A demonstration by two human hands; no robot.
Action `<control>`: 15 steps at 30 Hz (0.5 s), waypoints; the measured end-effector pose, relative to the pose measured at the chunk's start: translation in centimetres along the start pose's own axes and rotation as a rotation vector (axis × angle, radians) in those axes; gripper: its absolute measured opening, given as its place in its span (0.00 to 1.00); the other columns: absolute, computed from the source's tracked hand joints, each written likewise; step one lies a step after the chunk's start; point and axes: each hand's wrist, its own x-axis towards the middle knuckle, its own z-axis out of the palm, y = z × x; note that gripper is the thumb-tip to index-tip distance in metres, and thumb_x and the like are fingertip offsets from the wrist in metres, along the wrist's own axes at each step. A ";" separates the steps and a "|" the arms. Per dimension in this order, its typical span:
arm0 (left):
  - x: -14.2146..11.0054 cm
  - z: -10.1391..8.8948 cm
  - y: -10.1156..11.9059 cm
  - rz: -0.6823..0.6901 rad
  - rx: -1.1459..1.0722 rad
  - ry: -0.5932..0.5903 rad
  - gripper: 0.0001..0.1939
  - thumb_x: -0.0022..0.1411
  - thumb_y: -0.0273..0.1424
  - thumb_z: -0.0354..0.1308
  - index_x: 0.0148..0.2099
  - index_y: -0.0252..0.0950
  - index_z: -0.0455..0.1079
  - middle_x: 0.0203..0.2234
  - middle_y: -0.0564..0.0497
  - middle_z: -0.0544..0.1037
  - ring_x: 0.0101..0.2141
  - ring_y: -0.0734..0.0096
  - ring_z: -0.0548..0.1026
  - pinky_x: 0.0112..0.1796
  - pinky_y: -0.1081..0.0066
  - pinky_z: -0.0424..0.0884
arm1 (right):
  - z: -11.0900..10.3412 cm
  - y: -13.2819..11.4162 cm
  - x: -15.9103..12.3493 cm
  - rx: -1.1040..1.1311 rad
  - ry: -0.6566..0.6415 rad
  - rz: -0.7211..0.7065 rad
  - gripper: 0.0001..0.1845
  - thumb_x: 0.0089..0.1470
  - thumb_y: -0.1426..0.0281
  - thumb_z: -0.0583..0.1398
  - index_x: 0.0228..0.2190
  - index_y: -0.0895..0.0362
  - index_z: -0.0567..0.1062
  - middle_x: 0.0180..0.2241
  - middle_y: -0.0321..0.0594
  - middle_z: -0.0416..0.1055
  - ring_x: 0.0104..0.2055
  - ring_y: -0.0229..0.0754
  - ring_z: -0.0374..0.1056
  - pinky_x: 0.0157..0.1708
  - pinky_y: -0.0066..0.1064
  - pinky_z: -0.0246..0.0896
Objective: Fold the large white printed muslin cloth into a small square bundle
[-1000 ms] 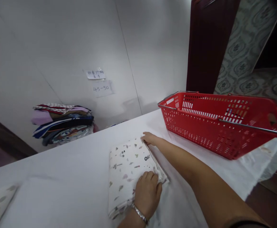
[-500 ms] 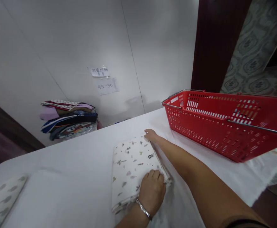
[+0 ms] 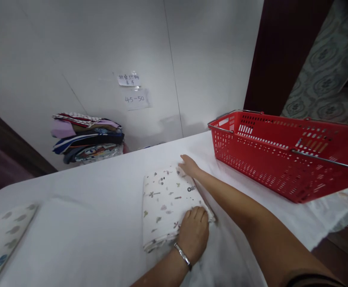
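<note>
A folded white cloth (image 3: 166, 205) printed with small plants and animals lies in several layers on the white-covered table (image 3: 90, 223). My left hand (image 3: 193, 231), wearing a silver bracelet, curls its fingers over the near right corner of this cloth, with the thumb hidden. At the far right corner rests my right hand (image 3: 189, 166), its visible fingers apart and touching the edge. The undersides of those fingers are out of sight. Another patterned white cloth (image 3: 8, 235) lies flat at the left, cut off by the frame.
A red plastic basket (image 3: 257, 169) with metal handles stands on the right of the table. Beyond the table's far edge, a stack of folded clothes (image 3: 87, 137) sits against the wall. Paper notes (image 3: 137, 99) are stuck on the wall.
The near edge of the folded cloth has shifted away from me, with my left hand at its corner. My right hand's fingers have spread slightly. The camera view has shifted a little.
</note>
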 end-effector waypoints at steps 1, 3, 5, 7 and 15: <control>-0.2 0.1 0.1 0.000 0.003 0.001 0.12 0.56 0.21 0.48 0.43 0.33 0.65 0.40 0.46 0.70 0.43 0.62 0.66 0.43 0.60 0.65 | 0.1 -0.7 -1.0 -0.018 -0.009 -0.049 0.27 0.55 0.64 0.53 0.55 0.57 0.60 0.59 0.43 0.52 0.62 0.46 0.44 0.58 0.36 0.42; -0.6 0.5 0.3 -0.010 0.009 -0.008 0.16 0.57 0.23 0.47 0.48 0.31 0.63 0.44 0.43 0.69 0.47 0.60 0.65 0.46 0.58 0.64 | 0.6 -1.6 -3.3 -0.086 -0.063 -0.185 0.30 0.57 0.58 0.50 0.57 0.57 0.56 0.62 0.41 0.44 0.63 0.45 0.37 0.59 0.36 0.35; -1.1 0.9 0.7 -0.031 0.007 -0.030 0.20 0.58 0.26 0.47 0.53 0.30 0.61 0.49 0.41 0.68 0.50 0.58 0.63 0.49 0.57 0.61 | 1.4 -1.8 -5.4 -0.196 -0.160 -0.269 0.33 0.55 0.55 0.50 0.58 0.58 0.55 0.62 0.44 0.43 0.64 0.47 0.34 0.60 0.41 0.29; -1.8 1.0 1.2 -0.049 -0.007 -0.052 0.24 0.59 0.31 0.47 0.57 0.29 0.57 0.53 0.39 0.64 0.55 0.56 0.59 0.53 0.56 0.58 | 2.1 -1.5 -6.8 -0.299 -0.234 -0.261 0.33 0.55 0.55 0.50 0.57 0.61 0.56 0.61 0.48 0.45 0.63 0.50 0.35 0.59 0.44 0.26; -3.3 -4.4 -1.5 0.001 -0.178 -0.097 0.18 0.62 0.35 0.45 0.53 0.39 0.64 0.52 0.49 0.68 0.53 0.68 0.63 0.53 0.66 0.58 | 2.3 -0.9 -7.0 -0.465 -0.277 -0.259 0.32 0.57 0.57 0.47 0.56 0.64 0.57 0.61 0.52 0.46 0.63 0.51 0.37 0.58 0.43 0.27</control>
